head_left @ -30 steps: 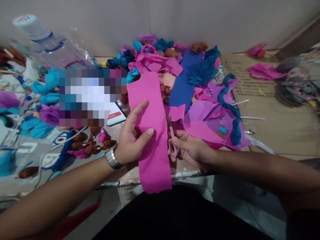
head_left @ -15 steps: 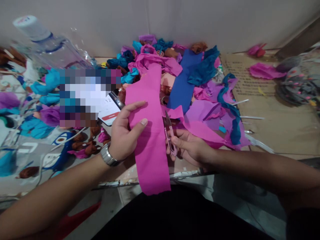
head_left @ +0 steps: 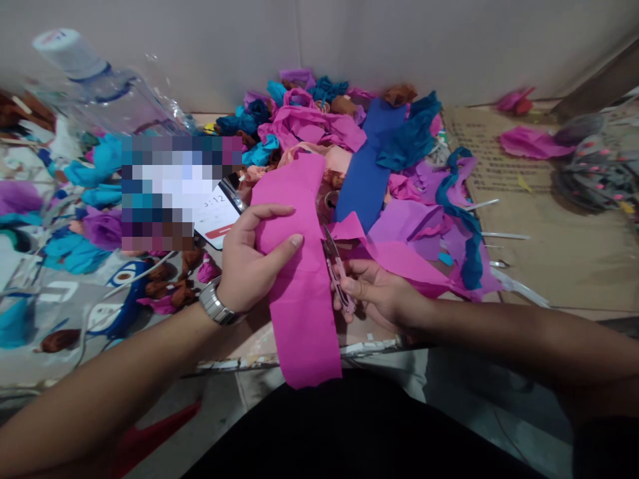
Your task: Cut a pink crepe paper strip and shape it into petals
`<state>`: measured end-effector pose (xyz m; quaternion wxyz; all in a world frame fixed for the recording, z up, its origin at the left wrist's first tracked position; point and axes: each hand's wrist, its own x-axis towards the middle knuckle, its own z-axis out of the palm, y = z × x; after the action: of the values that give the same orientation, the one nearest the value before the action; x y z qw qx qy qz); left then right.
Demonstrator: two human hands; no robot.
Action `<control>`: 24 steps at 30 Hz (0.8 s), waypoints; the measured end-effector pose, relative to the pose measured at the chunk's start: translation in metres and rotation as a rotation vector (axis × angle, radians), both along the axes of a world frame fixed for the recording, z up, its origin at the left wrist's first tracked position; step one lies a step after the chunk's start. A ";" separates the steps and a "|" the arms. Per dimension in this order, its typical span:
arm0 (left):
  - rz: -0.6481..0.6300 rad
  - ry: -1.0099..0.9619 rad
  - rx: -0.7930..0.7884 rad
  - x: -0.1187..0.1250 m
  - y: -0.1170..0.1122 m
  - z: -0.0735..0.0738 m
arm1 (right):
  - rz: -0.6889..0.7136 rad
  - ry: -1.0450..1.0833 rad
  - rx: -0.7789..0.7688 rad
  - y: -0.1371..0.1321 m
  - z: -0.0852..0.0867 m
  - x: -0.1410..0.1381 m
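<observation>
A flat, matte pink strip (head_left: 307,326), perhaps crepe paper, faintly creased, overhangs the table edge (head_left: 239,364), its long axis running from crumpled scraps (head_left: 324,128) toward the person's lap (head_left: 324,432). The left hand (head_left: 254,256) grips it, thumb on top. The right hand (head_left: 377,289) curls round slim scissors (head_left: 341,274), blades slightly parted, tips pointing away.

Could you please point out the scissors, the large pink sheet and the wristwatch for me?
Scissors (head_left: 341,269): head view, on the pink handle.
Large pink sheet (head_left: 305,286): head view, on the middle of its surface.
Wristwatch (head_left: 214,303): head view, on the metal band.
</observation>
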<state>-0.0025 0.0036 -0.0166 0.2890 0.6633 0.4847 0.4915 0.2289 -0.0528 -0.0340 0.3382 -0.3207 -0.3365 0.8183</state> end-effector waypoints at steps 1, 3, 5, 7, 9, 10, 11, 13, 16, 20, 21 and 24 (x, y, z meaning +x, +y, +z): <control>0.008 0.000 0.004 0.000 0.000 0.000 | 0.000 -0.004 0.002 0.000 0.000 0.000; 0.018 0.002 0.012 0.000 0.000 0.000 | -0.003 -0.020 0.001 -0.001 0.002 0.000; 0.023 0.009 0.017 0.000 0.001 0.000 | -0.009 -0.033 -0.001 -0.001 0.003 -0.001; 0.027 0.014 0.017 0.000 0.001 0.001 | -0.018 -0.033 -0.009 -0.001 0.005 -0.001; 0.035 0.016 0.018 0.000 0.001 0.001 | -0.032 -0.023 -0.024 -0.001 0.007 -0.001; 0.040 0.018 0.021 0.000 0.001 0.001 | -0.037 -0.024 -0.031 -0.001 0.008 -0.001; 0.044 0.021 0.024 0.000 0.002 0.001 | -0.039 -0.029 -0.037 -0.001 0.009 -0.001; 0.050 0.023 0.029 0.000 0.002 0.001 | -0.040 -0.035 -0.046 -0.001 0.011 -0.001; 0.036 0.024 0.034 0.000 0.003 0.000 | -0.052 -0.029 -0.074 -0.001 0.011 -0.002; 0.051 0.018 0.044 0.000 0.003 -0.001 | -0.072 -0.027 -0.112 -0.001 0.009 -0.002; 0.058 0.011 0.043 0.000 0.003 -0.001 | -0.074 -0.028 -0.113 -0.001 0.007 -0.002; 0.046 -0.009 0.023 0.002 0.003 -0.002 | -0.069 -0.019 -0.106 -0.002 0.005 -0.001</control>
<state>-0.0007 0.0066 -0.0186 0.2720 0.6530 0.4929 0.5066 0.2278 -0.0544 -0.0291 0.3454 -0.3571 -0.2847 0.8199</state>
